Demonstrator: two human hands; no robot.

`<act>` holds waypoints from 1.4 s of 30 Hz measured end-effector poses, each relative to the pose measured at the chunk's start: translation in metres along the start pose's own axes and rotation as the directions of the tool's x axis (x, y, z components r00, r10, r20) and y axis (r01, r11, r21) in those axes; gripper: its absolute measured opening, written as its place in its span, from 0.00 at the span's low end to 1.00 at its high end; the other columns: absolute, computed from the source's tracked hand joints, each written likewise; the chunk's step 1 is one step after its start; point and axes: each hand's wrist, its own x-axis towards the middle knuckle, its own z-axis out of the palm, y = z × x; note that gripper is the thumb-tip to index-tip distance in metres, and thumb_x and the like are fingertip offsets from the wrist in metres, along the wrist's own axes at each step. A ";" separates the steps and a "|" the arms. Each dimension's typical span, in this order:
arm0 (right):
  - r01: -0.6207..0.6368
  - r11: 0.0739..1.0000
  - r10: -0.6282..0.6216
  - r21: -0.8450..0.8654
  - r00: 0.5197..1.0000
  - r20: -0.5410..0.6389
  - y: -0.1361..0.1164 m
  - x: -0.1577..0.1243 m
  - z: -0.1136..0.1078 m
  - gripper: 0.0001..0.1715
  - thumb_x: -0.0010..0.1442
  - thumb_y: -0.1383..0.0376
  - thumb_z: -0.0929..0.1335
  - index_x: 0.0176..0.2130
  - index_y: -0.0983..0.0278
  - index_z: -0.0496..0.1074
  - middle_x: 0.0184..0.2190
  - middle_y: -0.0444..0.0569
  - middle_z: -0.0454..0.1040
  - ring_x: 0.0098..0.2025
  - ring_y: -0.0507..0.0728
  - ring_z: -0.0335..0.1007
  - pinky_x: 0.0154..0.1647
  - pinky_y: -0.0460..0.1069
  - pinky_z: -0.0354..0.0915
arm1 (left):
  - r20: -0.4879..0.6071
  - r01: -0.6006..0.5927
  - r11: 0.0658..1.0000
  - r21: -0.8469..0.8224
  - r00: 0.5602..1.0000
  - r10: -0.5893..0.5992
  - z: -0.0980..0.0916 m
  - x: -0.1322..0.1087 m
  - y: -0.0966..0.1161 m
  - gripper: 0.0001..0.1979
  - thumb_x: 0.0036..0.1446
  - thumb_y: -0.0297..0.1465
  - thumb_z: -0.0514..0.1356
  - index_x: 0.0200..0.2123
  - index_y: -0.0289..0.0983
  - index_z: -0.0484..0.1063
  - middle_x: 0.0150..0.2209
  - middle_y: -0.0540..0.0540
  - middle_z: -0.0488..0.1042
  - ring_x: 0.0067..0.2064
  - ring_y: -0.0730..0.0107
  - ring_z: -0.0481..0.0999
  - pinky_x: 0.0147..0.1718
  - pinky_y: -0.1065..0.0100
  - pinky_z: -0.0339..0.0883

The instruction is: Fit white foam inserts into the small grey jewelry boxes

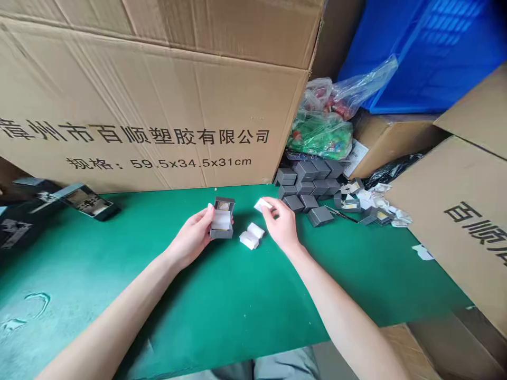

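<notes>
Head-worn camera, facing forward and down, close above the left hand point(190, 237), right hand point(282, 227)

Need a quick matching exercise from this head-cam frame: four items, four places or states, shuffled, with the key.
Items
1. Left hand
2. Right hand
3. Two white inserts
4. Blue plastic crate

Places or states
A. Lying on the green mat between the hands
B. Gripping an open grey jewelry box
C. At the upper right of the view
D. Pinching a white insert

Right pairs: 1-B, 2-D, 3-A, 4-C
</notes>
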 end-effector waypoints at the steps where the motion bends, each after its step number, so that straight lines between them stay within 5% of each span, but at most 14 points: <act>1: -0.005 1.000 0.005 -0.002 1.000 0.001 0.001 0.000 0.000 0.16 0.66 0.60 0.65 0.48 0.63 0.78 0.46 0.53 0.81 0.39 0.56 0.77 0.37 0.49 0.73 | 0.003 0.000 1.000 0.001 1.000 0.000 -0.001 0.000 -0.001 0.22 0.62 0.46 0.64 0.50 0.35 0.78 0.44 0.39 0.84 0.45 0.61 0.83 0.40 0.68 0.77; 25: 0.038 0.995 -0.039 -0.093 0.999 -0.010 0.001 0.001 -0.003 0.14 0.66 0.62 0.65 0.45 0.63 0.78 0.43 0.53 0.82 0.40 0.58 0.75 0.35 0.50 0.70 | 0.004 0.031 0.999 -0.019 1.000 -0.031 0.002 -0.005 0.005 0.22 0.66 0.45 0.60 0.51 0.33 0.78 0.47 0.35 0.82 0.45 0.57 0.84 0.42 0.64 0.79; 42: 0.204 0.967 -0.215 -0.154 0.975 -0.056 -0.016 -0.009 -0.002 0.12 0.69 0.64 0.66 0.45 0.60 0.80 0.38 0.51 0.73 0.41 0.56 0.71 0.40 0.52 0.72 | 0.033 0.026 1.000 0.003 0.999 -0.026 0.000 -0.002 0.003 0.18 0.70 0.37 0.57 0.54 0.34 0.76 0.48 0.36 0.82 0.48 0.60 0.83 0.43 0.68 0.78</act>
